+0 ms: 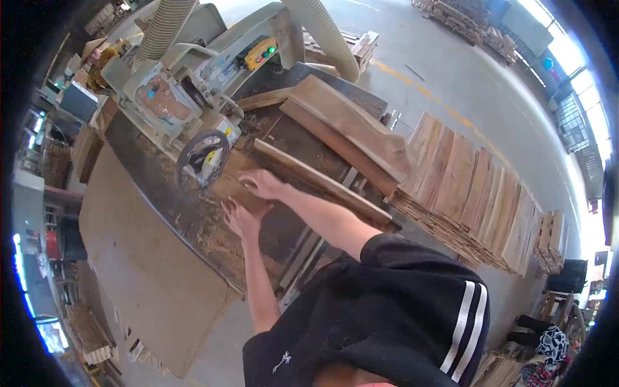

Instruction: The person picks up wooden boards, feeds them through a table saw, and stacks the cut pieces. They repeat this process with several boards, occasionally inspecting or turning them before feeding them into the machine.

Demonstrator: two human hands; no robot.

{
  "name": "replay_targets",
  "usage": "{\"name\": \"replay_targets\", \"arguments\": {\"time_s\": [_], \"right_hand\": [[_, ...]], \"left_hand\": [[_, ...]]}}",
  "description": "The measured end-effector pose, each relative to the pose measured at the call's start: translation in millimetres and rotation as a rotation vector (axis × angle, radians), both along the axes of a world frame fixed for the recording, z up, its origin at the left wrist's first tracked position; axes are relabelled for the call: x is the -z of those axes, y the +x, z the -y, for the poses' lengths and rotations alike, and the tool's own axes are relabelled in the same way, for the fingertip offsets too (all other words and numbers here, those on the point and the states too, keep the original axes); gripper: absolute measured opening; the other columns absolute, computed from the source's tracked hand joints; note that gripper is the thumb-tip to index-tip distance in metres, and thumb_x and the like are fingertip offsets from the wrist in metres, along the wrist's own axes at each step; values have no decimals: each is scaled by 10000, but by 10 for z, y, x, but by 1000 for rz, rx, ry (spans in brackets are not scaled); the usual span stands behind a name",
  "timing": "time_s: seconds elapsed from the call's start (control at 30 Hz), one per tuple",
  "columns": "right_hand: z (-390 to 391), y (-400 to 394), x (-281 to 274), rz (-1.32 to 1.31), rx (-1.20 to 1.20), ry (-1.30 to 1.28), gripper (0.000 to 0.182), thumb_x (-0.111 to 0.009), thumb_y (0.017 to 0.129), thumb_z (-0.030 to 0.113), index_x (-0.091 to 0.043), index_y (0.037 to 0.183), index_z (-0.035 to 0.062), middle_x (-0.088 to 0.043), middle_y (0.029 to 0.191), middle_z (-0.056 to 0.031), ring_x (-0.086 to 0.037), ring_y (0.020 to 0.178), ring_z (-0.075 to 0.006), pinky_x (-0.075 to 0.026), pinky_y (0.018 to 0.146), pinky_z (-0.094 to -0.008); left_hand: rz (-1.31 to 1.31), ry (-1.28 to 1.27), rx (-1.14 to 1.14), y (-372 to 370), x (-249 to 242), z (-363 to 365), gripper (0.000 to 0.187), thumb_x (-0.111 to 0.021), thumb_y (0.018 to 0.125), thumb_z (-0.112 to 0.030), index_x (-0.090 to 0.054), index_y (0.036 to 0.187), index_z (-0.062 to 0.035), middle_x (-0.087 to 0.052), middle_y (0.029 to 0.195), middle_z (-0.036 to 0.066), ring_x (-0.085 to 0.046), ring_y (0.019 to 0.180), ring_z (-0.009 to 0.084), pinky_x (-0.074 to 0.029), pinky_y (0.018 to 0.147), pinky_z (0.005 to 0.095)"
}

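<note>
A short brown wooden board (233, 173) lies flat on the dark machine table (284, 242), its far end beneath the machine head beside the black handwheel (202, 161). My left hand (242, 220) grips the board's near left side, fingers long and slightly apart, thumb toward the near end. With bent fingers, my right hand (260, 184) holds the board from above, closer to its right edge. The palm side of both hands is hidden. Right of the board runs a long, narrow wooden strip (322, 182) set on the table like a fence.
Wide planks (348, 126) lie beyond the strip. Stacked boards (464, 187) stand to the right. A large brown sheet (148, 258) extends along the left. Sawdust and chips litter the tabletop. Ribbed hoses (325, 35) rise from the machine near a yellow button panel (261, 53).
</note>
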State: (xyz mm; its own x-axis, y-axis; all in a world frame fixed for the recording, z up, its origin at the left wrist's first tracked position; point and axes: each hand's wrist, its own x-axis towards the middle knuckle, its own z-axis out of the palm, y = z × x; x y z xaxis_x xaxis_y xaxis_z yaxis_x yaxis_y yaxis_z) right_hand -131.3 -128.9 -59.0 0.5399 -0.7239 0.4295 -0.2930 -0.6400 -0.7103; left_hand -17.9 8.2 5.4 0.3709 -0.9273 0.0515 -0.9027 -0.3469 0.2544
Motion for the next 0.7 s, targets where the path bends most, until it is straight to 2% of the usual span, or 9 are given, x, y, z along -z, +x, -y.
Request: {"name": "replay_targets", "arguments": {"time_s": [0.03, 0.07, 0.13, 0.2, 0.27, 0.33, 0.43, 0.53, 0.7], "right_hand": [[68, 28, -28, 115, 1, -205, 245, -667, 987, 211, -746, 1198, 115, -737, 1382, -110, -774, 989, -349, -630, 855, -481], [7, -100, -306, -42, -39, -79, 201, -685, 965, 213, -769, 1124, 123, -806, 1145, -99, -775, 914, -348, -636, 801, -462], [-194, -589, -888, 4, -46, -155, 176, -695, 954, 219, -781, 1080, 132, -798, 958, -105, -767, 830, -361, -633, 748, -443], [-244, -1133, -1116, -101, 84, -145, 172, -706, 949, 236, -787, 1067, 140, -796, 1002, -101, -762, 892, -352, -622, 754, -446], [-145, -1833, -1184, -172, 281, -200, 236, -714, 962, 262, -771, 1149, 129, -786, 1197, -99, -722, 1150, -352, -595, 942, -501], [-85, -2610, -1133, -365, 562, -226, 573, -774, 941, 402, -656, 1420, 110, -623, 1518, -190, -525, 1444, -434, -423, 1184, -608], [-73, -3496, -902, -729, 867, 81, 1047, -861, 822, 590, -430, 1631, 83, -384, 1673, -322, -338, 1554, -525, -233, 1277, -676], [-148, -3850, -919, -683, 686, 191, 1335, -915, 685, 682, -300, 1690, 56, -264, 1677, -429, -289, 1570, -558, -197, 1296, -660], [-190, -3737, -1029, -768, 632, 187, 1077, -927, 675, 535, -540, 1530, 7, -578, 1389, -339, -519, 1358, -478, -411, 1151, -555]], "left_hand": [[-35, 14, -5, 102, -23, 59, 1453, -872, 612, -826, -373, 1627, 87, -467, 1641, 283, -272, 1623, 424, -277, 1285, 576], [-70, 30, -7, 171, -61, 70, 1463, -875, 613, -822, -352, 1642, 78, -455, 1653, 278, -257, 1629, 422, -266, 1289, 579], [-119, 0, 16, 186, -207, -103, 1401, -878, 705, -753, -282, 1672, 69, -393, 1693, 275, -212, 1639, 429, -229, 1308, 586], [-43, -74, 96, 172, -183, -454, 1337, -869, 769, -705, -260, 1685, 56, -375, 1706, 265, -194, 1642, 432, -222, 1314, 583], [-109, -111, 67, -37, -171, -884, 1252, -863, 824, -641, -261, 1694, 29, -388, 1705, 245, -196, 1640, 433, -224, 1316, 579], [-104, -120, 57, -325, -165, -1371, 1167, -857, 869, -579, -277, 1699, 2, -403, 1703, 223, -207, 1636, 435, -236, 1313, 573], [-30, -210, 59, -542, -145, -1609, 1032, -849, 914, -491, -341, 1684, -30, -439, 1689, 191, -246, 1623, 437, -271, 1298, 562], [-112, -369, 44, -875, -134, -1643, 896, -838, 944, -415, -422, 1644, -40, -493, 1651, 171, -304, 1600, 433, -310, 1278, 561], [-180, -496, 237, -1709, -426, -1417, 807, -854, 931, -308, -485, 1600, -48, -556, 1586, 168, -383, 1564, 420, -366, 1241, 563]]}}
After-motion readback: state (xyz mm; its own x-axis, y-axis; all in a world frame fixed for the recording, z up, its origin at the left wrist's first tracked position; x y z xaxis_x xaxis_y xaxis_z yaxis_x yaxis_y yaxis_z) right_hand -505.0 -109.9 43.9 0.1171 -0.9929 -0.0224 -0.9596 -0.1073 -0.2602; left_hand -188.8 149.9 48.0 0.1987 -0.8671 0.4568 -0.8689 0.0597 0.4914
